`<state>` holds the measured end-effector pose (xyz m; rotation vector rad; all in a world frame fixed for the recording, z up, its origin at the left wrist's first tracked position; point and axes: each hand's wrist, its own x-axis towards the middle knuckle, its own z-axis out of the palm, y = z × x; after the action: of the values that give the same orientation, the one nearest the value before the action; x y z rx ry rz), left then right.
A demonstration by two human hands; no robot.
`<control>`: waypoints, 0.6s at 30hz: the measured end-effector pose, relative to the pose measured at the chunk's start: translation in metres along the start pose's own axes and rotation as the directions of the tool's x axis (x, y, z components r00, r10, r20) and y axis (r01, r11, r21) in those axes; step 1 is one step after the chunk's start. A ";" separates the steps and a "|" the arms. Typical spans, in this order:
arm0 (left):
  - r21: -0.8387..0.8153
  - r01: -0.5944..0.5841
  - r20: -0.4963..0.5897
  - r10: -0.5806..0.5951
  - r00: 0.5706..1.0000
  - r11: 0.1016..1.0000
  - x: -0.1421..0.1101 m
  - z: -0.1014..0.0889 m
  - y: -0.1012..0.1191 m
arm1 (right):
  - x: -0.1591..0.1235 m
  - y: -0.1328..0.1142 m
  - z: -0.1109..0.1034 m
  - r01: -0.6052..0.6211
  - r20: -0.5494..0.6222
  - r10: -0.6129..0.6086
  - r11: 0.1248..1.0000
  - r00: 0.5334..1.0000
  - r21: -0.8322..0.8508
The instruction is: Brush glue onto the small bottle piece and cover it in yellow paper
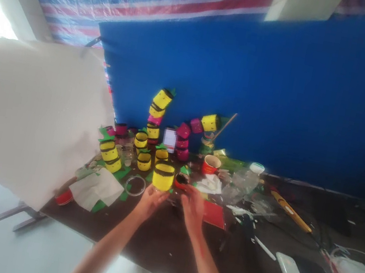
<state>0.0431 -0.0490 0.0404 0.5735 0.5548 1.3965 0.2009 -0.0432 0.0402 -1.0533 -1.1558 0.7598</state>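
Observation:
A yellow cup-like ring [162, 181] with a black band round its upper part stands upright in my left hand [152, 201], whose fingers close on its lower edge. My right hand [194, 208] is open, thumb apart from the curved fingers. Its fingertips overlap the edge of a small red cup [180, 184] with a dark inside; I cannot tell whether they touch it. Just behind are other yellow cups with black bands, including one yellow cup [144, 162] and a stacked pair [110, 156].
Curved stacks of yellow [156, 112] and magenta cups [182, 142] stand before the blue board [248, 82]. A clear ring [135, 185] and white paper [97, 189] lie left. Rightward are a paper tub [211, 164], red sheet [214, 214], yellow cutter [291, 211] and white charger [289, 268].

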 end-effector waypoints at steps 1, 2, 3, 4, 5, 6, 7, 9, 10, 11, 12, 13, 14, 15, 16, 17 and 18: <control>-0.013 0.007 0.005 -0.007 1.000 1.000 0.003 -0.004 0.002 | 0.002 0.003 -0.005 0.001 -0.052 -0.002 1.000 0.999 -0.027; -0.026 0.012 0.014 -0.012 1.000 1.000 0.007 -0.009 0.004 | 0.004 0.005 -0.009 0.000 -0.097 -0.005 0.999 0.995 -0.053; -0.037 0.029 0.034 -0.027 0.999 0.999 0.010 -0.015 0.005 | 0.006 0.006 -0.013 -0.001 -0.132 -0.009 0.997 0.991 -0.076; -0.049 0.050 0.044 -0.048 0.998 0.998 0.014 -0.021 0.004 | 0.007 0.007 -0.016 0.000 -0.153 -0.015 0.996 0.988 -0.094; -0.063 0.069 0.050 -0.065 0.997 0.996 0.017 -0.028 0.002 | 0.007 0.007 -0.018 0.003 -0.160 -0.021 0.994 0.987 -0.108; -0.075 0.099 0.061 -0.094 0.994 0.992 0.021 -0.035 0.000 | 0.006 0.007 -0.018 0.008 -0.156 -0.026 0.993 0.987 -0.118; -0.089 0.138 0.071 -0.132 0.989 0.986 0.024 -0.041 -0.003 | 0.004 0.006 -0.018 0.013 -0.147 -0.031 0.992 0.989 -0.123; -0.156 0.158 0.056 -0.151 0.987 0.975 0.029 -0.051 -0.008 | -0.002 0.007 -0.017 0.021 -0.121 -0.037 0.992 0.992 -0.127; -0.189 0.178 0.059 -0.170 0.984 0.966 0.030 -0.054 -0.009 | -0.004 0.008 -0.016 0.023 -0.112 -0.037 0.992 0.993 -0.123; -0.228 0.176 0.041 -0.171 0.984 0.958 0.032 -0.057 -0.011 | -0.007 0.010 -0.014 0.016 -0.100 -0.026 0.995 0.995 -0.097; -0.245 0.153 0.034 -0.149 0.988 0.957 0.033 -0.058 -0.012 | -0.008 0.013 -0.013 -0.006 -0.084 0.002 0.999 0.996 -0.038; -0.253 0.133 0.029 -0.130 0.991 0.958 0.034 -0.058 -0.012 | -0.008 0.016 -0.012 -0.028 -0.071 0.030 0.999 0.997 0.025; -0.263 0.120 0.020 -0.119 0.993 0.957 0.034 -0.058 -0.013 | -0.006 0.019 -0.011 -0.050 -0.058 0.055 0.995 0.997 0.090; -0.286 0.117 -0.009 -0.124 0.992 0.951 0.035 -0.057 -0.013 | -0.004 0.022 -0.011 -0.064 -0.048 0.072 0.987 0.996 0.145; -0.300 0.137 -0.019 -0.149 0.989 0.944 0.035 -0.055 -0.014 | 0.000 0.025 -0.010 -0.072 -0.041 0.081 0.979 0.996 0.190; -0.306 0.164 -0.020 -0.179 0.984 0.938 0.036 -0.053 -0.014 | 0.004 0.026 -0.010 -0.075 -0.037 0.085 0.972 0.996 0.221; -0.305 0.184 -0.022 -0.200 0.980 0.934 0.037 -0.052 -0.015 | 0.009 0.026 -0.011 -0.085 -0.025 0.095 0.961 0.995 0.263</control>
<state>0.0231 -0.0114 -0.0086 0.2294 0.4159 1.2808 0.2145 -0.0288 0.0183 -0.8979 -0.9501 0.9340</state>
